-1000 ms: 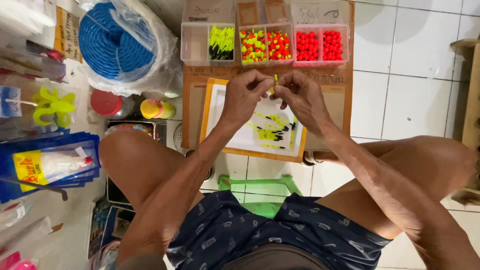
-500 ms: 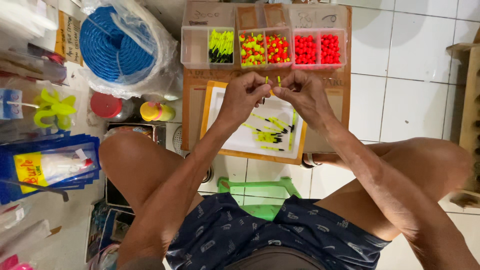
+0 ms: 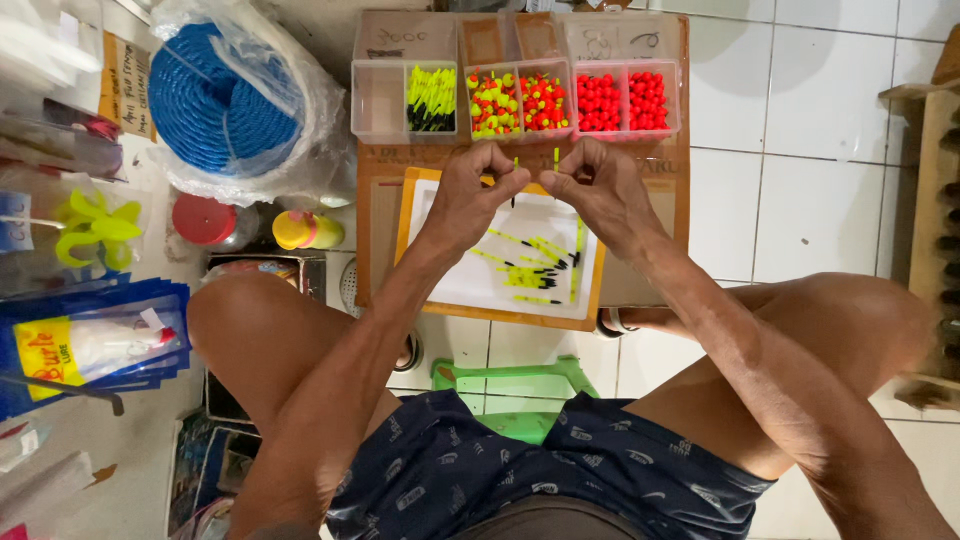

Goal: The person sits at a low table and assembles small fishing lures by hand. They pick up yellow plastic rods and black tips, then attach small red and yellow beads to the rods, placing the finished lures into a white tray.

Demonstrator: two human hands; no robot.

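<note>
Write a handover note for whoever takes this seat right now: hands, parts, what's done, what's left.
Left hand: fingers pinched on a thin yellow-and-black float stick, held upright over the tray.
Right hand: fingers pinched on a second stick, also upright, close beside the first.
Parts: clear compartment boxes at the top of the board hold yellow-black sticks, mixed red-yellow beads and red beads.
Done, apparently: several sticks lie loose on the tray's white sheet.
Left: the two sticks in hand are not yet set down; the boxes look well stocked.
</note>
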